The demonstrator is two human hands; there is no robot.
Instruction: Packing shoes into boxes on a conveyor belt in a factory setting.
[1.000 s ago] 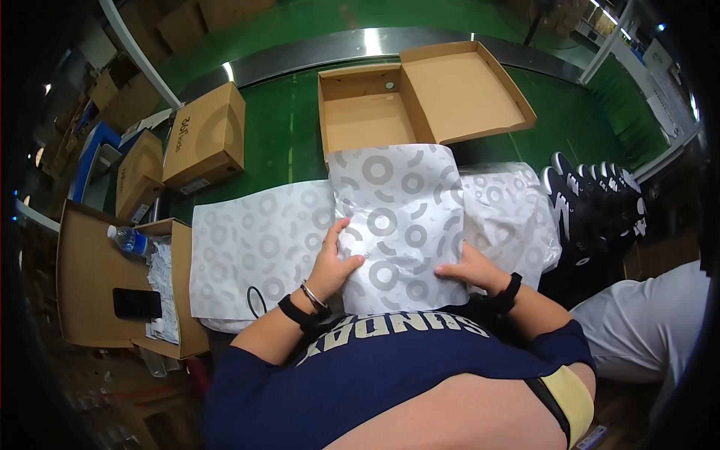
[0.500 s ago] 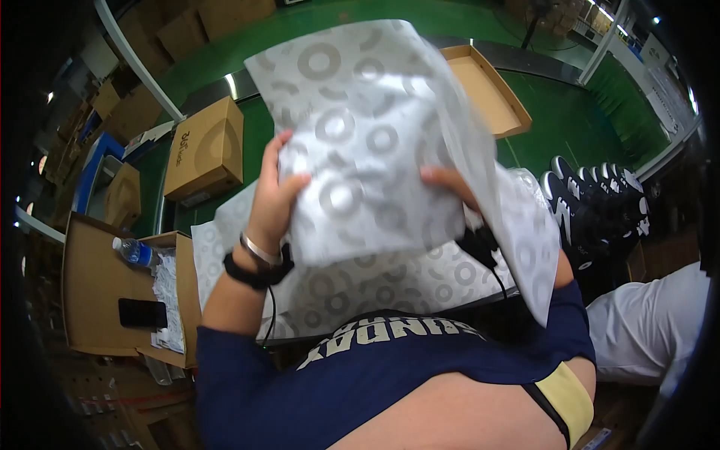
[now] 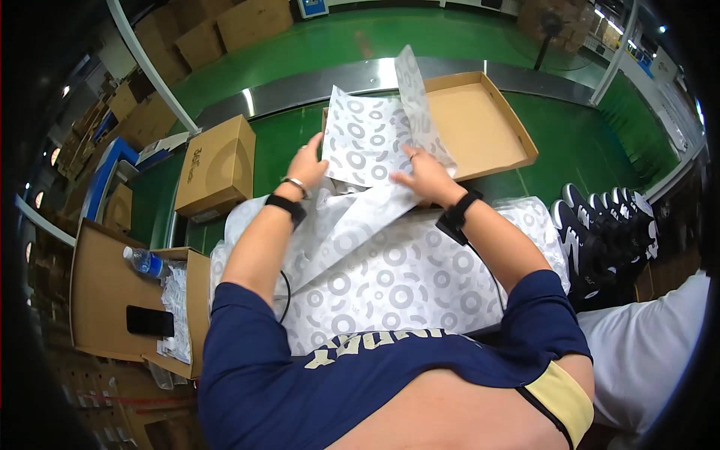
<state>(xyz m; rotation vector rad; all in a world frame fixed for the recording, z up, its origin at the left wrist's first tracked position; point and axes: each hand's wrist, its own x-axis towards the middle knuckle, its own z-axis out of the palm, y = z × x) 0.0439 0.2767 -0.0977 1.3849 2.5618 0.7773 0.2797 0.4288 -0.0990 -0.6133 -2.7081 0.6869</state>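
A bundle wrapped in white patterned paper (image 3: pixel 360 142) lies over the left part of an open cardboard box (image 3: pixel 487 127) on the green surface. My left hand (image 3: pixel 306 166) grips the bundle's left side, thumb on its near corner. On the right, my right hand (image 3: pixel 429 177) holds the paper, its thumb and fingers at the bundle's right edge. One loose flap of the paper stands up beyond my right hand, and another trails toward me. What the paper wraps is hidden. More patterned paper sheets (image 3: pixel 405 281) lie flat in front of me.
A closed shoe box (image 3: pixel 217 169) stands at left. Nearer, an open carton (image 3: pixel 105 292) holds a water bottle (image 3: pixel 142 261), a black phone (image 3: pixel 150 321) and white paper slips. Several black-and-white shoes (image 3: pixel 592 232) line the right side, beside a person's white-clothed limb (image 3: pixel 645 330).
Both hands have moved away from my body with the wrapped bundle, lowering it to the cardboard box. The large paper flaps have swung down, baring more of the sheets beneath.
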